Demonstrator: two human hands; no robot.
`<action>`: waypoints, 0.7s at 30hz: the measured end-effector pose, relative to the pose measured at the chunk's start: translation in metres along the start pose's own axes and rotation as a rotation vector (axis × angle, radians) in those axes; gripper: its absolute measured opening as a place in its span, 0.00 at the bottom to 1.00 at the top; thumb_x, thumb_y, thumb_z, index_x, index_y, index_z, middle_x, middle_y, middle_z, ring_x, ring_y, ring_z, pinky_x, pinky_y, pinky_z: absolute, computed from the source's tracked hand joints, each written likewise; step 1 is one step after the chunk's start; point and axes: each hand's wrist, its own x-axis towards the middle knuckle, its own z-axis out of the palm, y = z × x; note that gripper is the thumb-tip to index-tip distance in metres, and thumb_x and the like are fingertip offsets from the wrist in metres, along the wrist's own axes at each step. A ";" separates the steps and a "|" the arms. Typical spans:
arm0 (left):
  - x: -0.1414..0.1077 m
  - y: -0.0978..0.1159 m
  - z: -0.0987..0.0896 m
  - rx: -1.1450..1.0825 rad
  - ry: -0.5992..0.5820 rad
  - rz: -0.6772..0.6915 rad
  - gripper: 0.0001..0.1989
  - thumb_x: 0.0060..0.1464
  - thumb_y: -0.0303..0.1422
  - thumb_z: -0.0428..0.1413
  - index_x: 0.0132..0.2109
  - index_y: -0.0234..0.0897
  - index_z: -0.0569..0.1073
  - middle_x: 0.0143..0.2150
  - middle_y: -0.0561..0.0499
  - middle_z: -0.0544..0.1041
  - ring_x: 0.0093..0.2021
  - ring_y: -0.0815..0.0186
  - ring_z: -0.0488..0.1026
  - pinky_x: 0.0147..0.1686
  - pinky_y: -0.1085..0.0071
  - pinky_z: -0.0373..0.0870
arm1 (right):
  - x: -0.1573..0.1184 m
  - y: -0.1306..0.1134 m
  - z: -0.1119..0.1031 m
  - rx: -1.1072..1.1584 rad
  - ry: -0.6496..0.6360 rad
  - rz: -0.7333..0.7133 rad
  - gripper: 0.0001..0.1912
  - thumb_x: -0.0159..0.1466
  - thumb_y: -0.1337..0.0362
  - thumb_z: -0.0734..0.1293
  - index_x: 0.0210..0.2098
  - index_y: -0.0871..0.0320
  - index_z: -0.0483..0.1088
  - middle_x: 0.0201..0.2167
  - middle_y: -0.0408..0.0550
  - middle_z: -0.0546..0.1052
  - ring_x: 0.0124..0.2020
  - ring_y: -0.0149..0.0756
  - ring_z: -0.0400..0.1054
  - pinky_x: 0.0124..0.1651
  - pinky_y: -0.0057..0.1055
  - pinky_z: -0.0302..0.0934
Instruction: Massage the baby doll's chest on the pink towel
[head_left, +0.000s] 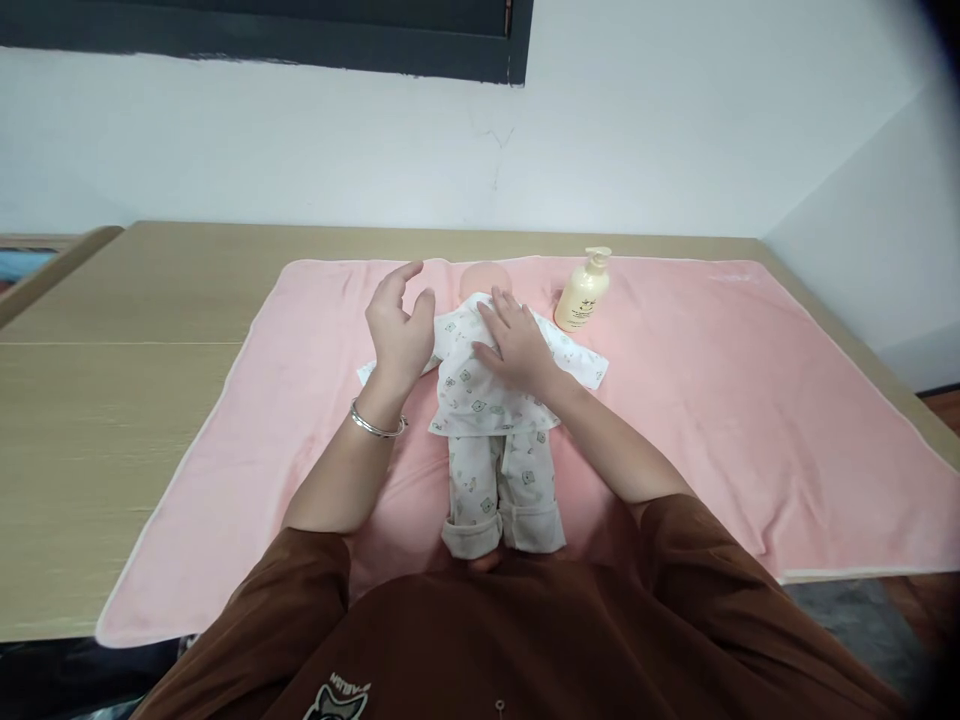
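A baby doll (486, 280) in a white printed shirt (472, 385) and matching trousers (474, 480) with rolled cuffs lies lengthwise before me, head at the far end. No face shows on the visible part of its head. My right hand (517, 342) rests on the upper part of the shirt, fingers spread and pointing towards the head. Raised beside the doll's left-hand shoulder in view is my left hand (399, 325), empty, its thumb apart from loosely bent fingers. A silver bangle (375, 425) circles my left wrist. The doll's sleeves stretch out to both sides.
Under the doll a pink blanket (690, 400) covers much of the wooden table (97, 430). A cream pump bottle (583, 292) stands on the blanket, right of the doll's head. Behind the table rises a white wall (637, 130) with a dark frame (300, 45).
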 end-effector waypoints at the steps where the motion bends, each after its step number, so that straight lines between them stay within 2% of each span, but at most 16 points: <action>1: -0.001 0.005 -0.002 -0.017 0.000 0.007 0.16 0.59 0.30 0.56 0.54 0.42 0.78 0.58 0.48 0.80 0.62 0.58 0.75 0.63 0.59 0.71 | 0.000 -0.001 0.001 -0.002 0.028 -0.007 0.34 0.74 0.53 0.59 0.74 0.63 0.53 0.78 0.62 0.44 0.79 0.57 0.38 0.76 0.62 0.39; 3: -0.005 0.014 -0.005 -0.067 -0.012 0.018 0.15 0.59 0.31 0.57 0.53 0.42 0.78 0.58 0.48 0.80 0.62 0.58 0.75 0.63 0.60 0.71 | -0.002 -0.004 0.004 -0.020 0.021 -0.043 0.34 0.74 0.53 0.59 0.74 0.63 0.55 0.78 0.63 0.46 0.79 0.58 0.37 0.76 0.63 0.38; 6: -0.010 0.024 -0.002 -0.152 -0.066 -0.009 0.13 0.61 0.33 0.56 0.52 0.42 0.79 0.56 0.48 0.81 0.61 0.59 0.75 0.64 0.61 0.70 | -0.004 -0.004 0.005 -0.053 -0.077 -0.116 0.30 0.75 0.55 0.58 0.72 0.63 0.59 0.77 0.63 0.49 0.78 0.62 0.38 0.76 0.65 0.36; 9: -0.009 0.023 0.015 -0.219 -0.203 -0.101 0.14 0.61 0.34 0.55 0.51 0.41 0.79 0.57 0.47 0.81 0.62 0.57 0.74 0.66 0.59 0.68 | -0.002 0.009 -0.010 -0.042 -0.171 -0.080 0.28 0.76 0.61 0.54 0.73 0.61 0.58 0.77 0.63 0.51 0.78 0.61 0.43 0.74 0.67 0.42; 11: -0.003 0.017 0.034 -0.234 -0.329 -0.165 0.16 0.59 0.34 0.56 0.52 0.40 0.79 0.61 0.46 0.79 0.65 0.55 0.72 0.69 0.58 0.64 | -0.002 0.023 -0.028 -0.012 -0.170 -0.008 0.28 0.75 0.65 0.54 0.72 0.62 0.59 0.76 0.65 0.54 0.76 0.59 0.50 0.72 0.66 0.47; 13: 0.004 0.011 0.059 -0.260 -0.442 -0.225 0.17 0.58 0.35 0.57 0.52 0.38 0.79 0.64 0.44 0.76 0.68 0.54 0.69 0.71 0.58 0.60 | -0.001 0.041 -0.047 0.038 -0.080 0.039 0.29 0.72 0.68 0.55 0.71 0.63 0.61 0.75 0.64 0.57 0.74 0.55 0.55 0.73 0.60 0.50; 15: 0.013 0.010 0.086 -0.382 -0.511 -0.287 0.16 0.59 0.37 0.55 0.51 0.37 0.80 0.64 0.43 0.76 0.69 0.55 0.68 0.72 0.58 0.58 | 0.000 0.060 -0.063 0.085 0.058 0.089 0.29 0.71 0.68 0.56 0.71 0.63 0.61 0.75 0.60 0.57 0.74 0.51 0.54 0.75 0.55 0.50; 18: 0.025 0.022 0.123 -0.634 -0.576 -0.459 0.20 0.65 0.42 0.50 0.55 0.38 0.78 0.67 0.44 0.73 0.73 0.58 0.64 0.74 0.59 0.54 | 0.002 0.090 -0.075 0.063 0.252 0.206 0.32 0.69 0.68 0.55 0.72 0.66 0.58 0.77 0.58 0.53 0.77 0.48 0.47 0.77 0.52 0.44; 21: 0.036 0.044 0.149 -0.835 -0.641 -0.666 0.32 0.68 0.51 0.41 0.66 0.36 0.70 0.72 0.41 0.67 0.76 0.58 0.57 0.75 0.58 0.52 | 0.005 0.117 -0.076 0.011 0.308 0.295 0.37 0.66 0.69 0.54 0.74 0.69 0.50 0.78 0.61 0.48 0.79 0.49 0.39 0.78 0.57 0.38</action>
